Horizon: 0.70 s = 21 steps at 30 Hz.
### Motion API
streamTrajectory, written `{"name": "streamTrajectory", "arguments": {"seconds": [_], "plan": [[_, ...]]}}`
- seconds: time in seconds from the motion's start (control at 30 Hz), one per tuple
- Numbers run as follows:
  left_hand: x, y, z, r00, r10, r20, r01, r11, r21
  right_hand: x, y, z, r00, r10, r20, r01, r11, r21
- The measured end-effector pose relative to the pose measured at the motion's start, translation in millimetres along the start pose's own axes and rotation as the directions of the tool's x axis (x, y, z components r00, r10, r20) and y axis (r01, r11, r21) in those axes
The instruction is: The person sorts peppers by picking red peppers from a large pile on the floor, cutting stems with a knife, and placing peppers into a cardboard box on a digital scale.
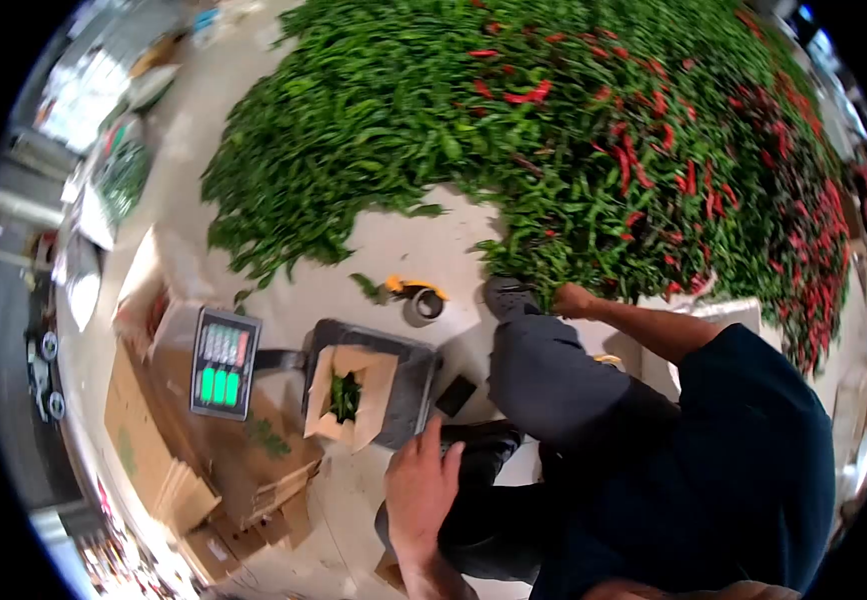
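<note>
My left hand [422,490] is open, its fingers apart, beside the black platform scale [416,385] and near a dark flat object [456,396]. An open cardboard box [378,392] stands on the scale with some green chili peppers [345,396] inside. The scale's display [223,362] is lit green, though its digits are too blurred to read. At the near edge of a large heap of green and red chili peppers [554,130], my right hand [574,300] has its fingers curled in. What they hold, if anything, is hidden.
A yellow tape dispenser [420,300] lies on the floor between scale and heap. Flattened and open cardboard boxes [244,450] crowd the left, below the display. Filled sacks [119,170] stand farther left. My shoe [510,297] touches the heap's edge.
</note>
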State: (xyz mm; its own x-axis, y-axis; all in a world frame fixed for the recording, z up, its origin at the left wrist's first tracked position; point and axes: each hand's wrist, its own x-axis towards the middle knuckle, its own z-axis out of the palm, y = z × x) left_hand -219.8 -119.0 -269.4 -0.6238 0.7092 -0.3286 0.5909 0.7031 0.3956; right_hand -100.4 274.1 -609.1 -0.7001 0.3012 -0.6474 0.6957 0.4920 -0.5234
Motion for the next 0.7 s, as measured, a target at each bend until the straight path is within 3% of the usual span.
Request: {"name": "streamTrajectory", "arguments": {"seconds": [0.03,0.1,0.13,0.23,0.3,0.33,0.37,0.4,0.43,0.5,0.57,0.7], "plan": [[2.5,2.2,1.4,1.0,0.006,-0.017,-0.006,1.0,0.006,-27.1,12.7,-4.0,0.997,0.075,-0.011,-0.076,0.988,-0.138],[9.6,1.9,2.3,0.997,-0.026,0.07,0.023,0.999,0.044,-51.0,77.3,12.6,0.992,0.059,-0.11,-0.05,0.995,0.087],[12.2,-2.6,6.0,0.997,-0.024,0.075,0.02,0.998,0.057,-62.2,85.6,11.8,0.985,0.14,-0.103,-0.125,0.983,0.138],[20.2,-19.1,17.4,0.995,-0.045,0.087,0.038,0.996,0.077,-50.0,84.1,-15.7,0.967,0.071,-0.245,-0.076,0.997,-0.01],[23.8,-25.7,19.6,0.99,-0.09,0.109,0.083,0.994,0.07,-15.6,60.5,-52.9,0.904,0.226,-0.364,-0.214,0.974,0.072],[23.7,-33.5,24.4,0.992,-0.084,0.097,0.077,0.995,0.07,16.1,62.3,-69.9,0.887,0.043,-0.459,-0.068,0.997,-0.038],[25.9,-33.8,20.9,0.986,-0.118,0.116,0.111,0.992,0.063,37.0,44.8,-96.8,0.86,0.093,-0.502,-0.047,0.993,0.104],[28.6,-31.0,13.4,0.979,-0.152,0.135,0.146,0.988,0.055,63.9,32.2,-118.7,0.823,0.08,-0.562,-0.051,0.996,0.067],[37.1,-33.4,13.2,0.97,-0.182,0.16,0.177,0.983,0.044,147.9,69.0,-135.8,0.819,0.109,-0.563,-0.015,0.986,0.169],[38.2,-41.7,22.4,0.972,-0.201,0.124,0.194,0.979,0.063,182.4,47.1,-175.2,0.642,0.002,-0.767,0.082,0.994,0.071],[48.7,-43.6,21.2,0.981,-0.165,0.1,0.159,0.985,0.064,195.5,17.8,-208.4,0.613,0.063,-0.787,0.04,0.993,0.111],[65.2,-30.4,9.1,0.951,-0.256,0.173,0.239,0.965,0.109,193.7,-24.4,-245.2,0.599,0.328,-0.731,-0.142,0.941,0.306]]}}
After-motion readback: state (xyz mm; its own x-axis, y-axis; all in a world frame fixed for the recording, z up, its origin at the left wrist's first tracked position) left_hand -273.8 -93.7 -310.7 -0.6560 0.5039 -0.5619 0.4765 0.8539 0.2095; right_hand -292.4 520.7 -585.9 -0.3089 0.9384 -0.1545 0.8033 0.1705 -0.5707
